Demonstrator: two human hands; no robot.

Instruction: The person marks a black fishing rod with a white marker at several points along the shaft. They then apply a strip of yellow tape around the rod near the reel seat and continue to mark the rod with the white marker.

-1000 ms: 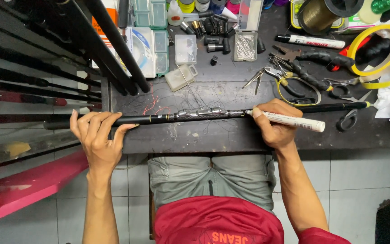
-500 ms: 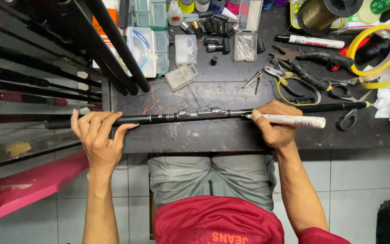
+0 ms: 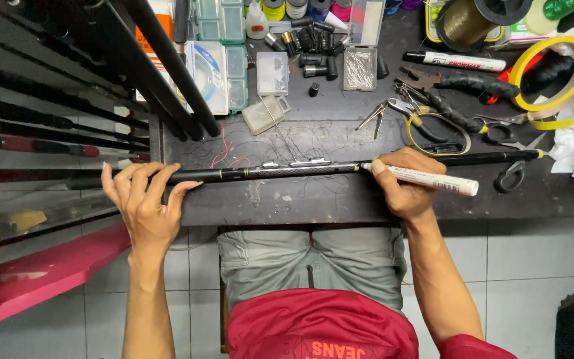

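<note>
A long black fishing rod [image 3: 267,172] lies flat across the dark workbench [image 3: 300,199], and its long axis runs almost parallel to the near edge of the bench, from left to right. Its thick end goes past the left edge of the bench toward the rack of other dark rods [image 3: 48,133], and its thin end reaches near the right side, where a small pair of scissors [image 3: 509,176] lies just beside it.

The left hand [image 3: 144,206] is at the left edge of the bench. Its fingers are loosely curled over the top of the rod and the thumb points along the shaft, so the hand rests on the rod and steadies it more than it grips hard.

The right hand [image 3: 406,183] is further right along the same rod, near the middle of the near edge. It is closed around a white marker pen [image 3: 426,179], held like for writing. The tip of the marker points left and touches the rod, or is very close to it; I cannot tell which. The body of the marker lies almost along the same line as the rod.

So the rod passes under both hands, and the part between them, with the small metal line guides [image 3: 300,163], is free. The right hand is the one at the working point.

Behind the rod, toward the far edge, lie pliers [image 3: 433,110], rolls of yellow tape [image 3: 553,66] and small plastic boxes [image 3: 274,73].
</note>
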